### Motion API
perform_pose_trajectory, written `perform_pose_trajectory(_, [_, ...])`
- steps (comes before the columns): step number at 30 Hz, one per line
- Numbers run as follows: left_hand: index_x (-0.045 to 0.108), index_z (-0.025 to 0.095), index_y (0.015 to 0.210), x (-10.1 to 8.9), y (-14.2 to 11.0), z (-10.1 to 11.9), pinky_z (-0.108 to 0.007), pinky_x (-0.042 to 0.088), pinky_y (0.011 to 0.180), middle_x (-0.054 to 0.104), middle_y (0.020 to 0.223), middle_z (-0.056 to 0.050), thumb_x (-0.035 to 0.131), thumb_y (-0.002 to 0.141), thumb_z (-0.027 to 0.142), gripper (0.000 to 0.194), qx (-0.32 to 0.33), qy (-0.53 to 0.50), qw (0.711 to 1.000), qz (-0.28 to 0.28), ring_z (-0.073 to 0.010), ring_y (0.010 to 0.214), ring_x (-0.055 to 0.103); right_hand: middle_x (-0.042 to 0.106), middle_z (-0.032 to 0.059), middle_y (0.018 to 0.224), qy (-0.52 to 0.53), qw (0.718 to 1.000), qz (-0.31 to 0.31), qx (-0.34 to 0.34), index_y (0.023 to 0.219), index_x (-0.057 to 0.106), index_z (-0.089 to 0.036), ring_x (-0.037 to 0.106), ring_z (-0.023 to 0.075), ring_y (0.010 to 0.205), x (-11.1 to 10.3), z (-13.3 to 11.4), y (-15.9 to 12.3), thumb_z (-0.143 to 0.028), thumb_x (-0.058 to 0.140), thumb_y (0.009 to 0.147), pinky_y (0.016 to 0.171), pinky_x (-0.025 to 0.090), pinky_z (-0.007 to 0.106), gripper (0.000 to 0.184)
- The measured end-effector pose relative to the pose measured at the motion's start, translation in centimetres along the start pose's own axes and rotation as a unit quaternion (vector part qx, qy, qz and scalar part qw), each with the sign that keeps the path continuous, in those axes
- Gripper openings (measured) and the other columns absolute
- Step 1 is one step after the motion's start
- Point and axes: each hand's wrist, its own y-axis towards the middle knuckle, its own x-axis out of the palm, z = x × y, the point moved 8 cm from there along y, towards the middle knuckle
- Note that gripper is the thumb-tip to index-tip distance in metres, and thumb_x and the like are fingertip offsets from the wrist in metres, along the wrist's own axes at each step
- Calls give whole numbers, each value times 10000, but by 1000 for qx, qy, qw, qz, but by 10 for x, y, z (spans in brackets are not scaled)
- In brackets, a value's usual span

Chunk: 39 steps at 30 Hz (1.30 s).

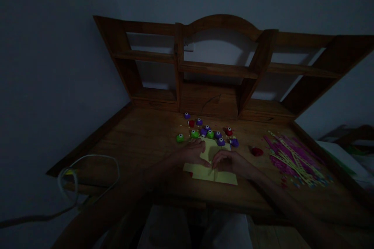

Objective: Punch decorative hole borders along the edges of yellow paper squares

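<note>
Yellow paper sheets (210, 149) lie near the front of the wooden desk, under both hands. My left hand (193, 152) rests on their left side, its thumb stretched toward the middle and apart from the fingers. On the right side my right hand (229, 162) is closed in a pinch, its fingertips close to my left thumb. A narrow pale strip (215, 174) shows just below those fingertips; the dim light hides whether they grip it. Just beyond the paper sit several small one-eyed figures, among them a green one (194, 134) and a purple one (221, 142).
A red figure (257, 151) lies right of the hands. Farther right is a pile of magenta strips (283, 159) and yellow strips (295, 159) with small bits around. A wooden shelf unit (216, 69) stands along the back. A pale cable (118, 167) loops at the left edge.
</note>
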Motion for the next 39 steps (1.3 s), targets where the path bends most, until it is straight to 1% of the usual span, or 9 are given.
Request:
perform_pose_trajectory(5, [513,193,949,0,0,1,-320,377,833,520,1044,-73,681,637,705,623,2,26,1000,-2,-271,1028,473,731,60,853,32,999,-3,41,877,702,-177,701,208,806,2,12,3,-473,773,722,755,562,348,341])
perform_pose_trajectory(10, [523,198,956,4,2,-2,-323,379,848,528,1065,-67,654,621,748,658,1,38,999,-11,-268,1035,485,743,63,820,56,995,-22,83,854,707,-174,712,219,784,1,17,-8,-454,810,681,746,571,357,344])
perform_pose_trajectory(14, [521,199,948,3,3,-1,-312,378,838,536,1056,-61,668,621,734,644,11,37,999,-10,-254,1020,501,732,67,954,18,998,-24,54,936,717,-193,691,219,895,-3,9,-14,-450,782,723,817,549,356,340])
perform_pose_trajectory(17, [521,197,938,-1,2,2,-304,376,823,539,1049,-59,696,619,699,619,5,37,999,-12,-252,1023,501,703,61,1073,-21,1000,-2,18,1027,708,-224,653,222,1003,-8,1,-14,-434,778,737,899,513,361,365])
perform_pose_trajectory(24, [524,189,938,-4,2,7,-292,368,802,531,1036,-54,707,634,671,599,11,47,999,-17,-248,1006,496,725,73,893,6,999,15,40,841,738,-188,687,212,827,-8,8,-8,-510,768,716,776,553,344,347])
perform_pose_trajectory(27, [522,182,924,-2,2,4,-287,367,793,531,1025,-54,720,619,676,614,8,43,999,-9,-253,1011,489,735,66,839,44,996,3,84,834,730,-186,700,212,782,-7,17,-10,-509,801,669,743,566,346,370])
perform_pose_trajectory(31, [513,192,910,-1,3,4,-280,366,782,529,1008,-42,718,626,673,595,19,39,999,-3,-241,996,497,745,63,837,74,991,-17,108,858,720,-183,712,217,792,-6,26,-19,-480,804,678,763,575,365,357])
perform_pose_trajectory(34, [511,191,918,-3,3,4,-282,364,778,531,1014,-46,710,637,665,586,18,46,999,-4,-242,992,506,741,64,870,55,994,-21,95,879,725,-186,707,214,818,-8,23,-23,-470,779,718,780,571,361,331])
perform_pose_trajectory(39, [517,188,930,-4,3,6,-291,365,778,530,1018,-53,687,653,670,581,19,53,998,-12,-248,994,507,705,61,1070,-23,1000,8,17,996,732,-229,654,213,1006,-15,4,-20,-426,781,738,904,518,354,328])
